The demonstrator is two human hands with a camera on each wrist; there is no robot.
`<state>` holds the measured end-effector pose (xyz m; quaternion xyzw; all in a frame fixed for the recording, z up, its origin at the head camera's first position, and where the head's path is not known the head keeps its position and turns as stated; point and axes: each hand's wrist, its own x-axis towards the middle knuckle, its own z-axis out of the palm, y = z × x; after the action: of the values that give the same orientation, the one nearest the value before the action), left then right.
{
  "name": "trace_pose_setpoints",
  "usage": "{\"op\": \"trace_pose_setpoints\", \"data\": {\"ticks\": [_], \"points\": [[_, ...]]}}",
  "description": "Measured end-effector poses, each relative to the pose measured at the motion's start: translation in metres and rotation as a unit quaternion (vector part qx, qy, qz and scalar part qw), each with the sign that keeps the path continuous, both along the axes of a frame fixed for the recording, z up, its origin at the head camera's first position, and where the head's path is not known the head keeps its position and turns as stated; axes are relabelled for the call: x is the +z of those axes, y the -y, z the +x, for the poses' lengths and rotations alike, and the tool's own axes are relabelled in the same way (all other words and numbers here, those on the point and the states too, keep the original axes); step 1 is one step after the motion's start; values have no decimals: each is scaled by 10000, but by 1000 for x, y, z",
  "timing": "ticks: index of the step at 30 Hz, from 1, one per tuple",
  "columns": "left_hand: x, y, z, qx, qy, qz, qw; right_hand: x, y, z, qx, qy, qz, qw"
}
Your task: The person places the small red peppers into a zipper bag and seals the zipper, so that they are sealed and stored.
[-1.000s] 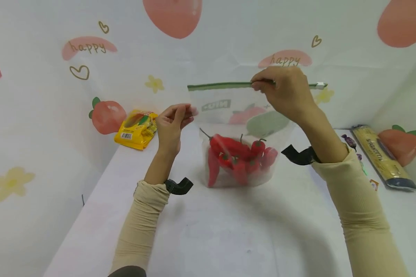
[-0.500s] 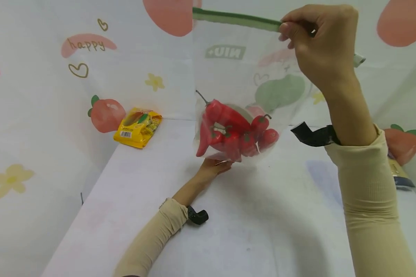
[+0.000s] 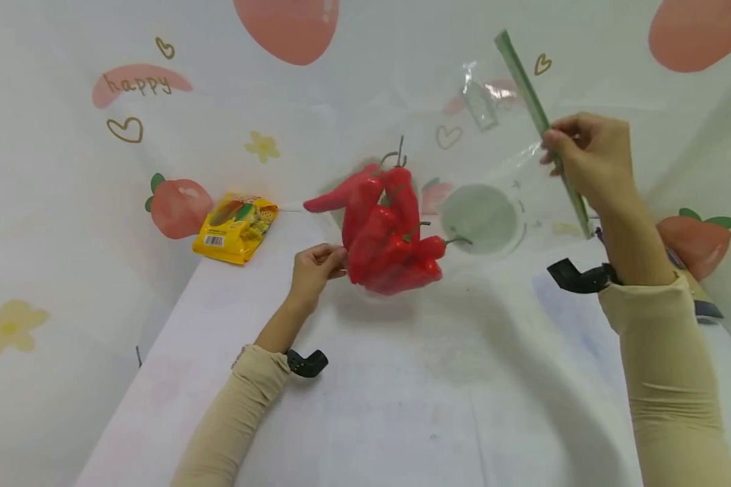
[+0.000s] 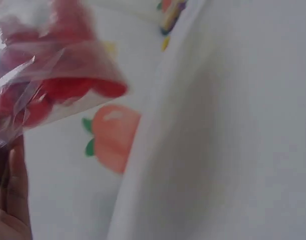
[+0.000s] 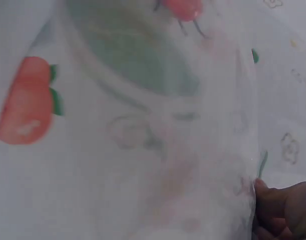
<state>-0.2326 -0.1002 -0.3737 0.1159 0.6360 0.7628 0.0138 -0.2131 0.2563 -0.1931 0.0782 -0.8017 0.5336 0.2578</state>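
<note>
A clear zip bag (image 3: 481, 216) with a green zip strip (image 3: 526, 88) is held up sideways in the head view, tilted to the left. Red peppers (image 3: 392, 230) with dark stems are bunched in its lower end. My right hand (image 3: 593, 155) pinches the strip at the right. At the other end my left hand (image 3: 313, 274) pinches the bag's bottom corner beside the peppers. In the left wrist view the peppers (image 4: 57, 60) blur through the plastic above the left hand's fingers (image 4: 15, 185). The right wrist view is mostly bag, with the right hand (image 5: 288, 210) at its edge.
A yellow snack packet (image 3: 234, 226) stands at the back left of the white table (image 3: 365, 392). A pasta pack (image 3: 706, 308) lies at the right, partly behind the right arm. Behind everything hangs a patterned white backdrop (image 3: 365, 95).
The bag has risen off the table and turned onto its side, so its zip strip slants at the right. My left hand went under the bag, then took its bottom corner.
</note>
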Motion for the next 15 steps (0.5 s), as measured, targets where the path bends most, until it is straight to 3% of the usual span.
{"op": "trace_pose_setpoints", "data": {"ticks": [4,8,11,15], "points": [[8,20,-8,87,270,-792,9965,-71,-27,-6,270,1224,-311,9916],[-4,22,-18,44,598,-1470,9873,-137,-43,-5,437,2338,-69,9713],[-15,21,-22,139,832,-1870,9787,-172,-45,-5,486,3033,158,9515],[-28,23,-28,349,1168,-2515,9601,-196,-40,-5,431,3598,476,9308]]}}
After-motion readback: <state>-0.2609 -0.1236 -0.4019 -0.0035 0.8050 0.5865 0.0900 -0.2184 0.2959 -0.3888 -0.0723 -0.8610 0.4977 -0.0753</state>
